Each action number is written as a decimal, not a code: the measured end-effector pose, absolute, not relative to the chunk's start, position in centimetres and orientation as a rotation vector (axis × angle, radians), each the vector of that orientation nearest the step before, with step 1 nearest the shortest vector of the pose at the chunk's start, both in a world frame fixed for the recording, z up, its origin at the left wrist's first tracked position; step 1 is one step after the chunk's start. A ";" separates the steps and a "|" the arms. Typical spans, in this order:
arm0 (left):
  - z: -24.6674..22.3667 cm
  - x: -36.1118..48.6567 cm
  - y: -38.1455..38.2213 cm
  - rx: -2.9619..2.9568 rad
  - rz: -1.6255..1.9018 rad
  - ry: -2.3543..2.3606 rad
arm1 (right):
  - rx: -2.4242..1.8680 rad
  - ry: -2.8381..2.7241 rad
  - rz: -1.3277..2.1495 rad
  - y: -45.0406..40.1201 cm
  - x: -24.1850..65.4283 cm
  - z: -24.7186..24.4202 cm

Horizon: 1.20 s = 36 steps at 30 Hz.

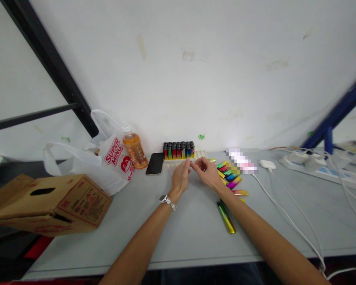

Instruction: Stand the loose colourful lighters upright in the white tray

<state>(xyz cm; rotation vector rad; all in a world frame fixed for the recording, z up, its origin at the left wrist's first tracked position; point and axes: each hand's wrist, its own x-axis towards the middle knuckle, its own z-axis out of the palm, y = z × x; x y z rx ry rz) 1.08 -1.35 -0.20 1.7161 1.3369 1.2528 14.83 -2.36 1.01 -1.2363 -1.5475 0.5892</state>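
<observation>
Several lighters (178, 151) with black tops and multicoloured metallic bodies stand upright in rows in a pale tray (201, 154) against the wall. In front of its right part, my left hand (180, 177) and my right hand (206, 171) meet at the fingertips. Both are closed in a pinch; whatever lies between the fingers is hidden or too small to name. A pile of loose, colourful lighters (233, 183) lies just right of my right hand, partly behind it. Nearer the front, green-gold lighters (227, 218) lie beside my right forearm.
To the left are a black phone (154, 164), an orange drink bottle (135, 149), a white plastic bag (114, 158) and a cardboard box (77, 202). On the right lie a white charger case (267, 164), cables and a power strip (323, 168). The wall (178, 79) closes the back.
</observation>
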 end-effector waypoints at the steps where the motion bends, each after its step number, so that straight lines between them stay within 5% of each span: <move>1: -0.3 1.1 -1.4 1.730 1.227 1.340 | -1.247 -1.534 0.583 -2.3 14.7 0.9; 13: -1.2 1.3 -1.1 1.895 1.013 1.209 | -1.084 -1.212 1.043 -0.5 15.8 0.3; 19: -0.7 0.5 -1.3 2.238 1.042 1.463 | -1.057 -1.367 0.796 3.1 17.6 0.7; 28: -1.2 1.0 -1.8 2.761 0.562 1.165 | -1.120 -1.805 0.517 6.6 17.8 2.2; 36: -1.4 1.5 -1.5 2.819 0.501 1.250 | -1.150 -1.951 0.423 7.9 18.5 3.5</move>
